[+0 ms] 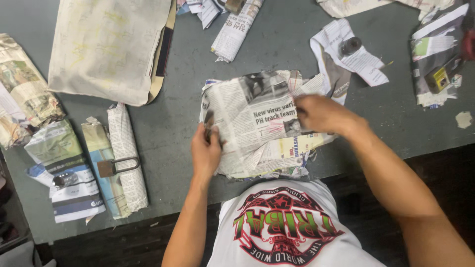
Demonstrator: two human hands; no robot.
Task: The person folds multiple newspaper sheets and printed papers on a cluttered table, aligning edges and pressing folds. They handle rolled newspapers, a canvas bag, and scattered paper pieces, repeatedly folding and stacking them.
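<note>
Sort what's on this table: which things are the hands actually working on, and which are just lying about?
In hand:
left hand and right hand, both gripping the crumpled newspaper bundle

Lying about:
padlock on a wrapped parcel
rolled newspaper
large paper bag
small dark round part
grey table

A crumpled bundle of black-and-white newspaper sheets with some yellow and blue colour patches (257, 123) lies at the near edge of the grey table (168, 123); its top sheet is folded over and creased; ragged layers stick out below; both hands press on it, one at its left edge, one on the right.
</note>
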